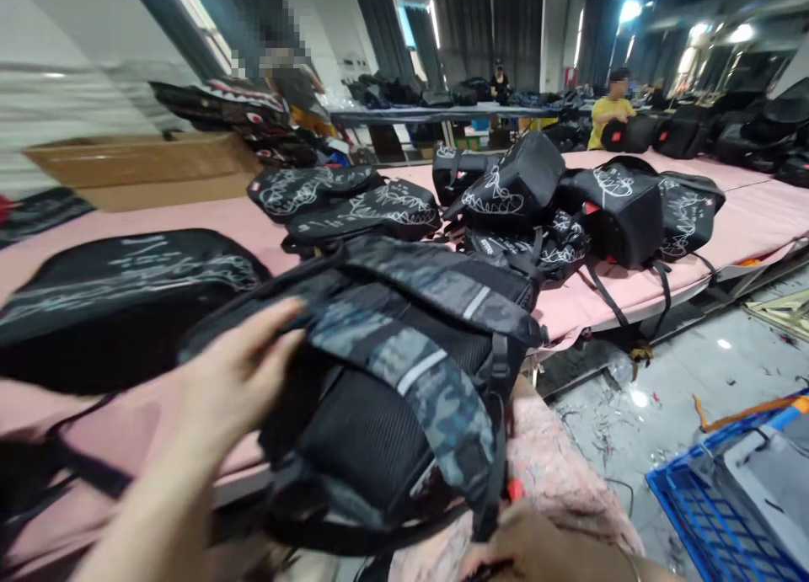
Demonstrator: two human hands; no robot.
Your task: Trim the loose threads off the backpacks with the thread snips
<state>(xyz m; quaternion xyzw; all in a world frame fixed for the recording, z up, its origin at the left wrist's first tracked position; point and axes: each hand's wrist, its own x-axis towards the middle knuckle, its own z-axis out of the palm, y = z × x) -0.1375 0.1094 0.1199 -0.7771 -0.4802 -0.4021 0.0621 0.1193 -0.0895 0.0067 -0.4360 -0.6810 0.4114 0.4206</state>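
Observation:
A camouflage backpack (404,380) with grey-blue straps and a black mesh back panel lies at the near edge of the pink table (746,220), back side up. My left hand (237,376) rests on its upper left side, fingers stretched out over the fabric. My right hand (524,548) is at the bottom of the view under the backpack's lower corner, near a small red piece; its fingers are mostly hidden. A black backpack with white scribble print (120,304) lies flat just left of my left hand.
Several black scribble-print backpacks (531,203) are piled across the table's middle and right. A cardboard box (145,165) sits far left. A blue plastic crate (739,498) stands on the littered floor at lower right. A person in yellow (610,114) works at a far table.

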